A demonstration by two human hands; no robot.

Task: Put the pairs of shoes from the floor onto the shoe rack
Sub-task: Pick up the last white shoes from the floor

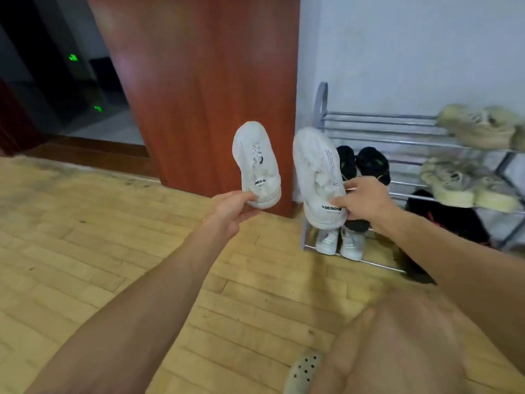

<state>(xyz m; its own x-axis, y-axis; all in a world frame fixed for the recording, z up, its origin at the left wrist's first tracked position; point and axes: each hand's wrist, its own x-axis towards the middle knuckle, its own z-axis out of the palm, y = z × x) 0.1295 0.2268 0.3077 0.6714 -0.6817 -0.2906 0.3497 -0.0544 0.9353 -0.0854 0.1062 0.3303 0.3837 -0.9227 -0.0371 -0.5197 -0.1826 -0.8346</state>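
- Left hand [235, 207] gripped a white shoe [257, 164] by its heel, toe up, before the door [199, 81].
- Right hand [365, 201] held its mate [318, 177] likewise, at the rack [397, 129], perhaps touching its left end.

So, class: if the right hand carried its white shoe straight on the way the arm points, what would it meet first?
Probably the black shoes on the shoe rack. The right hand grips a white shoe just in front of that pair; depth from one view is uncertain.
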